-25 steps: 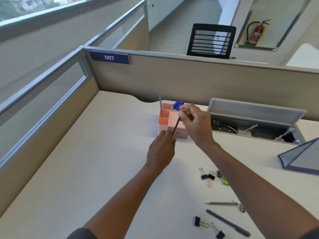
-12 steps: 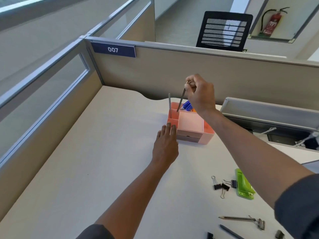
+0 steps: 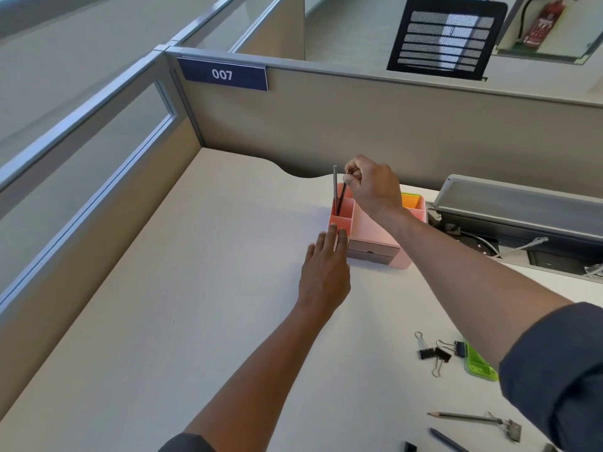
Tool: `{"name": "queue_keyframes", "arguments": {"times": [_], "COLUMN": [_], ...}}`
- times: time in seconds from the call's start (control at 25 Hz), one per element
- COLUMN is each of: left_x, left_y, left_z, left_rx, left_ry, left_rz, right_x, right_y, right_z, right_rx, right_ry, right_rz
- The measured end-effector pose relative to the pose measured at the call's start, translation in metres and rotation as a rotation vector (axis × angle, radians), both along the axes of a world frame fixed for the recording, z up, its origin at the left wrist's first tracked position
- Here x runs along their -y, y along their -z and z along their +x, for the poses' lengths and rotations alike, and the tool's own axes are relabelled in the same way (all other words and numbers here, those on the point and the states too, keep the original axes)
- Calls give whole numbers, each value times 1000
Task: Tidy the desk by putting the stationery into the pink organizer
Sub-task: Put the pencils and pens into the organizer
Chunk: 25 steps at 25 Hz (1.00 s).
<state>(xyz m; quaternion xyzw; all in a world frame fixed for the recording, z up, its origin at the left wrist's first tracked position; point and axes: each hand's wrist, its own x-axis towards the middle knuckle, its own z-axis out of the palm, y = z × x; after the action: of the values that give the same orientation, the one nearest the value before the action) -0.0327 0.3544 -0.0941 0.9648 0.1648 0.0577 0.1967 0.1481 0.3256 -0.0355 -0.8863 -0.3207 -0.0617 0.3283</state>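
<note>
Pink organizer [image 3: 372, 230] sits near the back of the worktop [image 3: 195, 288], close to the partition wall [image 3: 359, 125] and just left of an open cable tray [image 3: 522, 223]. Above its rear left compartment the right hand [image 3: 372, 187], arm stretched forward, pinches the top of a dark pencil [image 3: 342, 199]; the pencil stands nearly upright, tip down inside that compartment, leaning slightly beside a grey pen [image 3: 334, 187] that stands vertical there. Left hand [image 3: 323, 275] lies flat with straight fingers, fingertips touching the organizer's front left corner. Bare worktop spreads wide to the left. Binder clips [image 3: 437, 352], a green stapler [image 3: 478, 365] and another pencil [image 3: 463, 416] lie near the right forearm.
</note>
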Motion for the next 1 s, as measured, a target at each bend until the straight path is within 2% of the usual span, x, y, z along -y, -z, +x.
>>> {"name": "queue_keyframes", "arguments": {"times": [0.48,0.68,0.88,1.0], "left_x": [0,-3,5,18], "left_y": [2,2,0,-1], "left_z": [1,0,-6,-14], "left_rx": [-5,-6,81,92], "left_ry": [4,16,-1,31], "left_rz": [-26,-33,-31,-24], "right_x": [-12,-6,23,54], "right_y": [3,3,5,8], "right_z": [18,19,3,-19], "right_rx": [-173,-206,-124,32], "right_ry": [-66,-71,-46,-70], "right_rz": [-107,-52,-26,-60]}}
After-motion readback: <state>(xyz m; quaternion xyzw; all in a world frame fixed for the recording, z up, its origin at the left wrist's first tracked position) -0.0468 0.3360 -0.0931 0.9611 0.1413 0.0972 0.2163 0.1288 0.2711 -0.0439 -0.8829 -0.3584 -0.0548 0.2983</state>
